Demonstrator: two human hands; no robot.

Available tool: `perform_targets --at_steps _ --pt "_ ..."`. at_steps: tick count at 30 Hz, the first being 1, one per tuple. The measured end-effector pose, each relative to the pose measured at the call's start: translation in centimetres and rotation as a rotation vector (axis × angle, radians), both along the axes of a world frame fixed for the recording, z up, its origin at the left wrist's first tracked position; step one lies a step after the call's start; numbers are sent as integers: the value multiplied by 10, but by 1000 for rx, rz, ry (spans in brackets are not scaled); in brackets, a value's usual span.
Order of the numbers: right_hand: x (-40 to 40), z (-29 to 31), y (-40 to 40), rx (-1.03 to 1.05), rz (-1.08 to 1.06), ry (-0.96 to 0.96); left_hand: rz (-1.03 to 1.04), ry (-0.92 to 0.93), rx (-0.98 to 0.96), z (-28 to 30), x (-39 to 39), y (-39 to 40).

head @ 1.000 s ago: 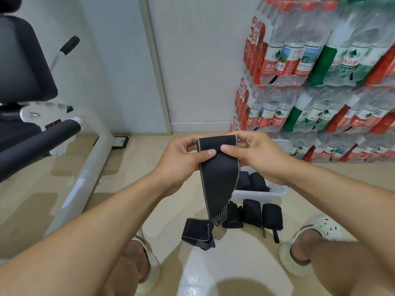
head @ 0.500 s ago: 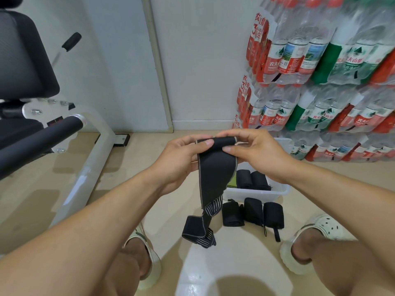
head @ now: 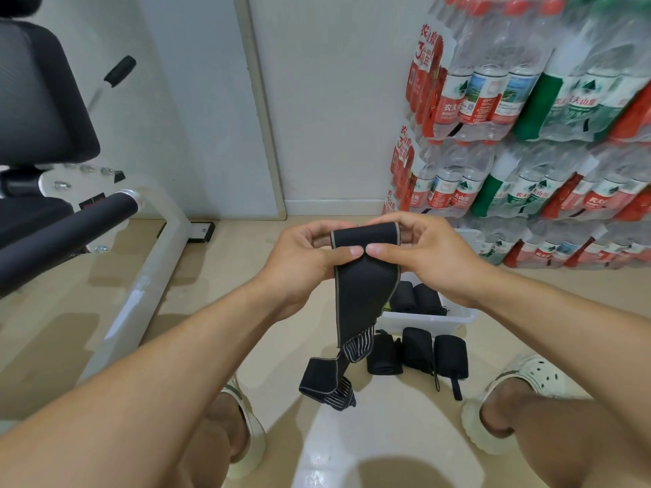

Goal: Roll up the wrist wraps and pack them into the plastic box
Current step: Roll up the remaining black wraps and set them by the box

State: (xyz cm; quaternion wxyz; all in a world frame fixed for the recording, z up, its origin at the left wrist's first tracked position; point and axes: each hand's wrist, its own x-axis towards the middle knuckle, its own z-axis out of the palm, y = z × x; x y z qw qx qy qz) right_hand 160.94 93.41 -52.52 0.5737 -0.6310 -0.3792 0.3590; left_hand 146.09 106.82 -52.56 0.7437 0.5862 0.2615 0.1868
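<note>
A black wrist wrap [head: 364, 272] is pinched by both hands [head: 303, 255] [head: 422, 251]; "农夫山泉" is printed on bottle packs [head: 493, 100] stacked on beige floor [head: 218, 276].

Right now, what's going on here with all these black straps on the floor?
A person is rolling up a black wrist wrap: the left hand and right hand pinch its top end, and the rest hangs loose toward the floor. Three rolled wraps lie on the floor in front of a white plastic box, which already holds at least two rolls.
</note>
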Motion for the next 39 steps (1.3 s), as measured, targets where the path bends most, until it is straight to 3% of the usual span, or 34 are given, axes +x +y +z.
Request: perform_targets --at_steps 7,13,25,28,39 --pt "-1 3 5 67 -69 -73 -111 36 -144 4 -5 -2" --pt "-1 1 5 47 -65 -146 -67 40 -210 3 -5 1" --pt "8 1 -2 -71 108 133 -11 6 -90 2 -2 2" --pt "8 1 -3 -73 144 138 -10 7 -80 2 -2 2" --pt "0 3 2 13 -33 45 -35 9 -123 1 -2 0"
